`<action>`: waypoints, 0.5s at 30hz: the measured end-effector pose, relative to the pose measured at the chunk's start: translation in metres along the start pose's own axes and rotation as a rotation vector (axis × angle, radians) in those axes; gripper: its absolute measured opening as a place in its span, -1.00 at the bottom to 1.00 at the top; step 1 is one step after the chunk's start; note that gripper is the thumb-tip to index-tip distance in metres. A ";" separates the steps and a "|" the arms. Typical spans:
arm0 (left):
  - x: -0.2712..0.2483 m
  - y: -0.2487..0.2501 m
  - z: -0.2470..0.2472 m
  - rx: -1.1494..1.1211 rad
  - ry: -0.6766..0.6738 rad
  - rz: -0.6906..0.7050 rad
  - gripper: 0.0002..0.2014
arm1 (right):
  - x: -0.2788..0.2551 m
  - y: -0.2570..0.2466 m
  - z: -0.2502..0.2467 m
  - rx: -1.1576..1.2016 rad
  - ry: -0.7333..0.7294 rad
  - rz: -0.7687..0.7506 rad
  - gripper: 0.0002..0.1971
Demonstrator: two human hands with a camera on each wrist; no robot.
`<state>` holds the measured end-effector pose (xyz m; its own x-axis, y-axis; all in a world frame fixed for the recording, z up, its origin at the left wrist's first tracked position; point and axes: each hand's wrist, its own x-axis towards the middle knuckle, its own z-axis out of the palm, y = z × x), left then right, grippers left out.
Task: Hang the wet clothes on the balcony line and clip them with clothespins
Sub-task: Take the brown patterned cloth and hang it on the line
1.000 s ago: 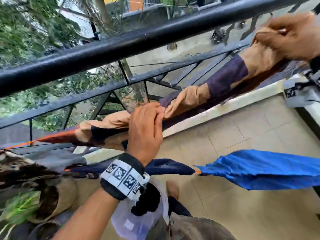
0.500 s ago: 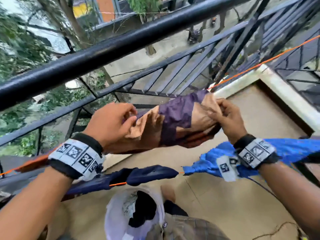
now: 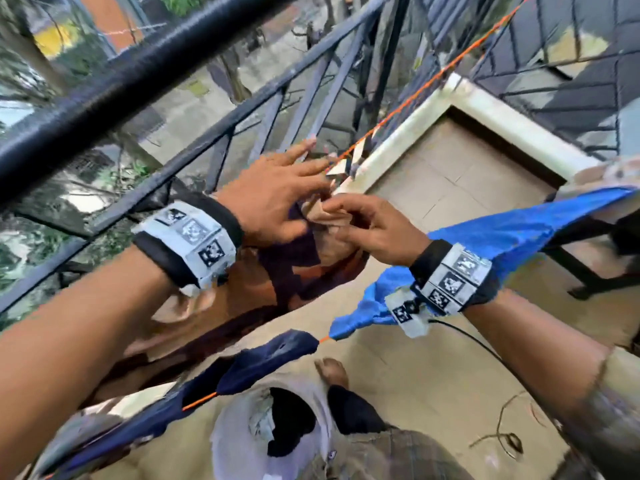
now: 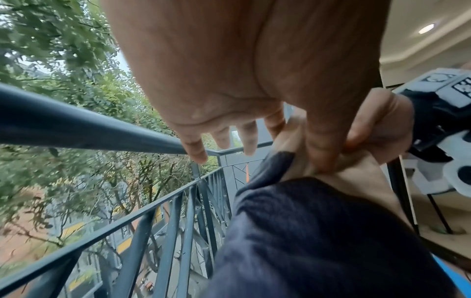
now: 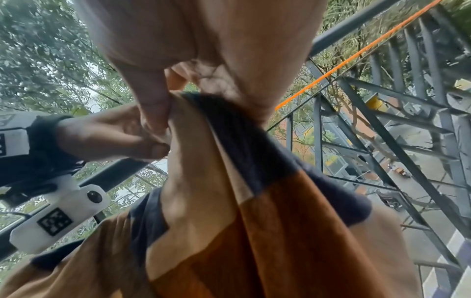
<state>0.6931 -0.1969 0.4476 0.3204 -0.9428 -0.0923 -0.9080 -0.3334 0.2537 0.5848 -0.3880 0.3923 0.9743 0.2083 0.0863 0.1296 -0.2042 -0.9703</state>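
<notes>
A tan, brown and dark purple patchwork cloth (image 3: 298, 271) hangs over the far orange line (image 3: 415, 102) by the railing. My right hand (image 3: 374, 230) pinches the cloth's tan upper edge between thumb and fingertips; the right wrist view shows the cloth (image 5: 254, 221) hanging below that hand. My left hand (image 3: 277, 192) is right beside it. Its thumb (image 4: 323, 153) presses the cloth (image 4: 318, 231) against the hand, while its fingers stretch straight out toward the line. No clothespin is plainly visible in either hand.
The thick black top rail (image 3: 138, 74) crosses above the hands. A nearer orange line (image 3: 199, 400) carries a navy garment (image 3: 270, 355) and a bright blue one (image 3: 502, 237). A white plastic bag (image 3: 235, 427) holding dark items hangs at my waist above the tiled floor (image 3: 433, 393).
The hands were far apart on the stretched cloth. Now they meet at one spot on its top edge. The left hand's fingers have straightened out.
</notes>
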 end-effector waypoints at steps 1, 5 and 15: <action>-0.002 -0.003 -0.005 -0.008 0.016 0.016 -0.55 | 0.003 -0.003 -0.003 -0.049 0.008 -0.032 -0.71; -0.016 -0.007 -0.020 -0.009 0.108 0.037 -0.76 | 0.016 -0.009 0.002 -0.305 0.145 -0.216 -0.79; -0.081 0.016 -0.042 0.044 0.211 0.063 -0.90 | -0.010 -0.032 0.058 -0.126 0.103 -0.155 -0.79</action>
<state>0.6638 -0.1256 0.5001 0.3076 -0.9429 0.1276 -0.9375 -0.2774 0.2101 0.5603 -0.3282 0.4095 0.9537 0.1487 0.2613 0.2951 -0.2969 -0.9082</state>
